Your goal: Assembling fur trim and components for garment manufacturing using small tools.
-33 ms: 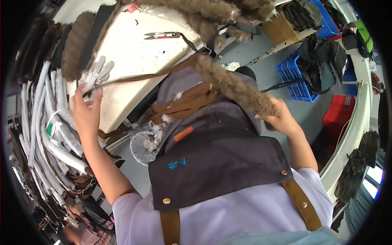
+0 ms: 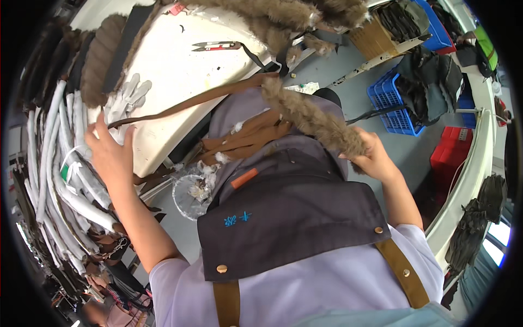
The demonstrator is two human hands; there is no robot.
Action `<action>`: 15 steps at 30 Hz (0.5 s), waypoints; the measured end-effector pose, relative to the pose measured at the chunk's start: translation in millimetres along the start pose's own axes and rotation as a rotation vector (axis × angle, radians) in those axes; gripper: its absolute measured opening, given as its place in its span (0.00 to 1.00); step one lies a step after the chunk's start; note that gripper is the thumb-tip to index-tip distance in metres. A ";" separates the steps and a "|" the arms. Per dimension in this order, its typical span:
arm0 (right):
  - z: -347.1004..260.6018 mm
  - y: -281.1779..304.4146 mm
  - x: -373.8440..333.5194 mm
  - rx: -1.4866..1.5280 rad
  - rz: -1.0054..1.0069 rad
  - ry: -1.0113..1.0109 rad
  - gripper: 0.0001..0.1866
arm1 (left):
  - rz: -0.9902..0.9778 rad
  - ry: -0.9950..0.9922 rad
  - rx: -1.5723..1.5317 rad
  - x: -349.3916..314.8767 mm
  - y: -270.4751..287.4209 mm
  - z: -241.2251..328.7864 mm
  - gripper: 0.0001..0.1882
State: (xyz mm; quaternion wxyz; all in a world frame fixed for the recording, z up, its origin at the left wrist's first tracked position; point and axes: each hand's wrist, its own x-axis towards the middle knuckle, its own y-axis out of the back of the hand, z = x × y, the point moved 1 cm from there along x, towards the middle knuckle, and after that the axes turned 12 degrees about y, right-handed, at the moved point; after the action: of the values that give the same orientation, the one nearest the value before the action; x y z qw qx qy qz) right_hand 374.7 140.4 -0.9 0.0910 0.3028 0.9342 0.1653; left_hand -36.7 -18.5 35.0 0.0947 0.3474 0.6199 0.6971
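My right hand [image 2: 371,155] is closed on one end of a long, fluffy brown fur strip [image 2: 310,117]. The fur runs up and left across my lap. From its far end a flat brown band [image 2: 201,100] stretches leftward over the table edge. My left hand [image 2: 111,155] is beside the band's left end, thumb and fingers apart; whether a fingertip touches the band is hard to see. Several brown strips [image 2: 248,139] lie across my lap on the dark apron [image 2: 294,218]. A pale glove [image 2: 128,98] rests on the table near my left fingertips.
On the white table [image 2: 180,65] lie thread snips [image 2: 215,47], with fur pieces [image 2: 283,16] at its far edge. White rolled strips [image 2: 60,174] hang at left. A clear bag [image 2: 190,196] with scraps hangs below the table. A blue basket [image 2: 389,106] and red box [image 2: 451,152] stand right.
My left hand has shifted slightly left, away from the band. The band now shows its wider, flat side and sags a little. My right hand stays in place.
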 end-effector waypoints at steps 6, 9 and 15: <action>-9.8 -8.6 -4.7 -0.094 0.054 0.215 0.17 | -0.150 -0.483 -0.815 -21.7 3.0 95.6 0.21; -7.2 -1.5 -20.5 -0.076 0.118 0.258 0.17 | -0.508 -0.570 -1.106 -37.7 -24.3 141.9 0.21; 26.9 17.2 -58.1 0.427 0.189 -0.257 0.31 | -1.854 -0.141 -1.727 -80.6 -31.2 172.9 0.20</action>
State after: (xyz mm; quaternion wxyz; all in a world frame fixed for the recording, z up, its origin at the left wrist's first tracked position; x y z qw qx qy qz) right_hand 437.7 125.7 -15.5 0.1273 0.4193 0.8963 -0.0675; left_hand 117.8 80.8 -25.3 0.7731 -0.3538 -0.0313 0.5255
